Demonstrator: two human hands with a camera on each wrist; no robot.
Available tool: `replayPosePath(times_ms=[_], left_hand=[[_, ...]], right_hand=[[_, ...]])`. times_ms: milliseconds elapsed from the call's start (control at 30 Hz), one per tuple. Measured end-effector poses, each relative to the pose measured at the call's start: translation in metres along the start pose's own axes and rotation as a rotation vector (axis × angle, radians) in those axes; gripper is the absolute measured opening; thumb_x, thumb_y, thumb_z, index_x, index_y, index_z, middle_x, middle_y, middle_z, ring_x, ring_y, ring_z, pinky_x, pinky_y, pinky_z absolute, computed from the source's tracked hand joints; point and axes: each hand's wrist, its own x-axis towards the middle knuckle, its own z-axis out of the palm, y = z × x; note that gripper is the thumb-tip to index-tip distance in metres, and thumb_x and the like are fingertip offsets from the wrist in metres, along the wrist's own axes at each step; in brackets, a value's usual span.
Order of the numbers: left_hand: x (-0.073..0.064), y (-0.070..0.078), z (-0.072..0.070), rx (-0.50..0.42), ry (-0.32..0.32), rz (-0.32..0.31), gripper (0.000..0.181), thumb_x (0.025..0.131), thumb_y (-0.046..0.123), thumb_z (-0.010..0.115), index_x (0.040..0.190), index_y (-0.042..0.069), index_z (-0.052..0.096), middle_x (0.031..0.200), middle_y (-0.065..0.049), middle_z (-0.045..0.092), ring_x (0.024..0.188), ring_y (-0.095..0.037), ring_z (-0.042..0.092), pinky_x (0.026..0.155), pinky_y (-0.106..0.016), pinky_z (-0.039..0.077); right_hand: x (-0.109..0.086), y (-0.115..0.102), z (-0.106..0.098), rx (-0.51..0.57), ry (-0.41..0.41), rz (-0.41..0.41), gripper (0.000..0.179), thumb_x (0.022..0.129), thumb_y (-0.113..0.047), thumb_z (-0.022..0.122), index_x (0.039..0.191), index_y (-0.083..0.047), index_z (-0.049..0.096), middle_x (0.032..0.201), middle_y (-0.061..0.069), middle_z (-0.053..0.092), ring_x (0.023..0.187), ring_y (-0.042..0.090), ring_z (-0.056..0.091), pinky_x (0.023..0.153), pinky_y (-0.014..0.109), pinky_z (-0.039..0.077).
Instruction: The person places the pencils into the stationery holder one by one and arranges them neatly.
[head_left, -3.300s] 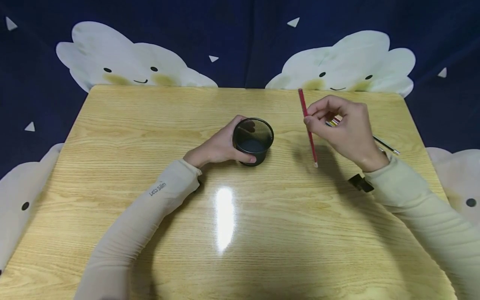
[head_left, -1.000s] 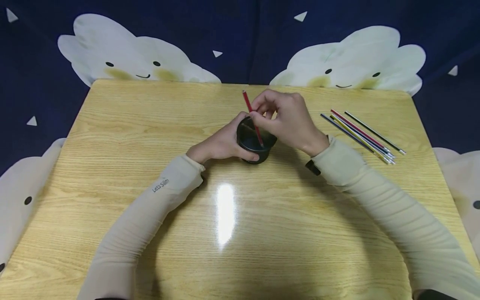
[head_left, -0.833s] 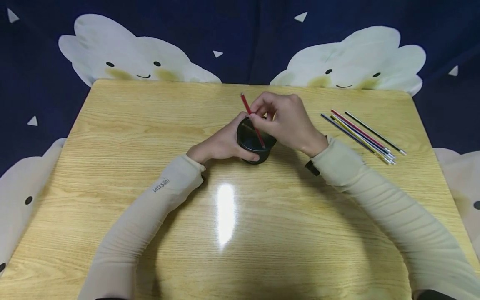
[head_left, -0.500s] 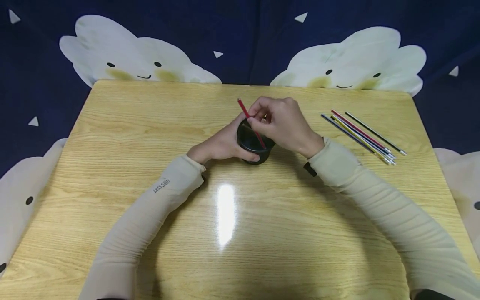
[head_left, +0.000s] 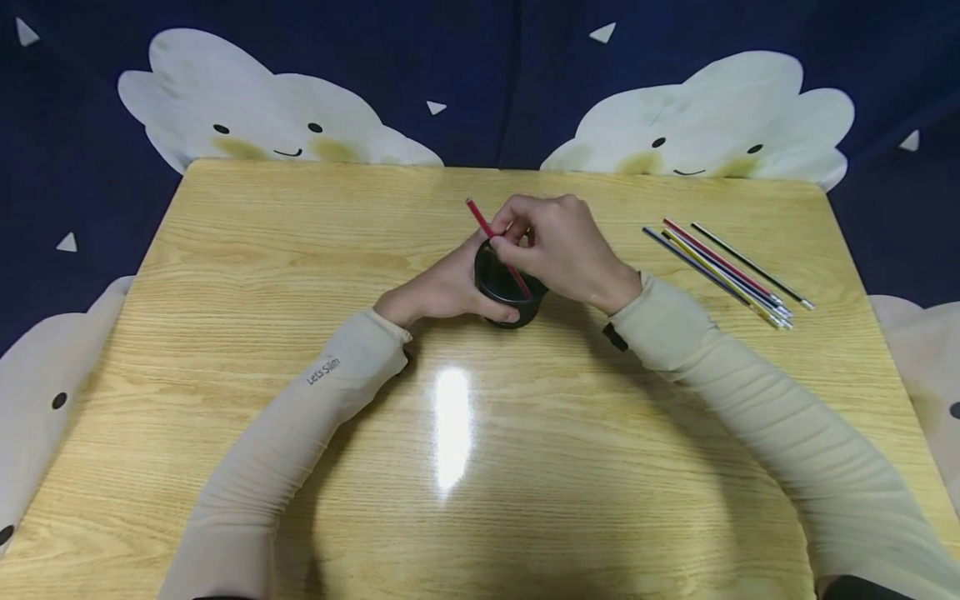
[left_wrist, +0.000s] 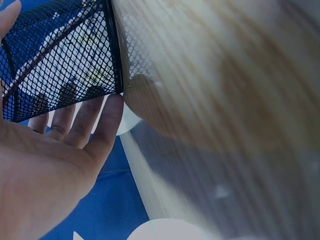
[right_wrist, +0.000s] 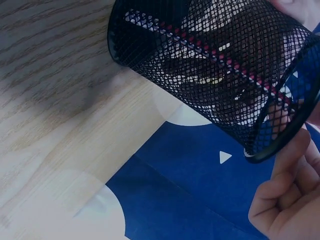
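Head view, left hand (head_left: 453, 283) gripping black mesh cup (head_left: 498, 279), right hand (head_left: 566, 250) pinching red pencil (head_left: 480, 218) slanting into it, loose pencils (head_left: 722, 269) at three o'clock

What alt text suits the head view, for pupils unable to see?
A person's right hand holds a thin red pencil slanting into a round black mesh cup, which the left hand grips. Differently coloured pencils lie to the right on a pale wooden table.

White glare (head_left: 452, 433) streaks the worktop (head_left: 585, 492) between its side edges; sleeves (head_left: 735, 387) cast soft shadows; the left-wrist view blurs woodgrain.
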Motion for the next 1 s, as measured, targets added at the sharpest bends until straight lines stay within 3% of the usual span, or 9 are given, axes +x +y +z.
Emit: replayPosePath(times_ms=[233,433,733,1000], left_hand=[[-0.0005,-0.0002,0.0001,0.001,-0.007,0.0,0.076,0.082,-0.01,0.089,0.146,0.001,0.049,0.133,-0.015,0.064,0.12,-0.035,0.063,0.113,-0.055,0.045],[-0.0009,-0.0018,-0.0007,-0.016,-0.019,0.002,0.081,0.083,-0.008,0.088,0.151,0.001,0.044,0.137,-0.016,0.062,0.125,-0.04,0.061,0.113,-0.053,0.045],[-0.0001,-0.0032,-0.0008,0.01,-0.016,0.004,0.069,0.082,-0.01,0.089,0.141,-0.002,0.053,0.131,-0.016,0.066,0.121,-0.039,0.063,0.112,-0.052,0.046],[-0.0005,-0.0004,-0.0012,0.022,-0.028,-0.01,0.069,0.084,-0.009,0.088,0.143,-0.003,0.053,0.134,-0.015,0.066,0.124,-0.04,0.062,0.112,-0.051,0.046]], right_hand=[[0.0024,0.0003,0.0033,-0.006,0.0,0.006,0.007,0.095,-0.008,0.074,0.099,-0.003,0.078,0.084,0.005,0.079,0.066,0.016,0.067,0.06,0.025,0.046],[0.0058,0.001,0.0068,-0.016,-0.01,0.019,0.007,0.095,-0.01,0.075,0.099,-0.004,0.079,0.085,0.004,0.079,0.07,0.016,0.069,0.063,0.03,0.049],[0.0076,0.0008,0.0094,0.006,-0.017,0.039,0.007,0.095,-0.008,0.076,0.099,-0.004,0.08,0.084,0.005,0.079,0.073,0.017,0.072,0.067,0.033,0.052],[0.0056,0.0013,0.0101,0.005,-0.013,0.038,0.007,0.096,-0.01,0.079,0.1,-0.005,0.081,0.085,0.004,0.079,0.073,0.016,0.072,0.067,0.032,0.052]])
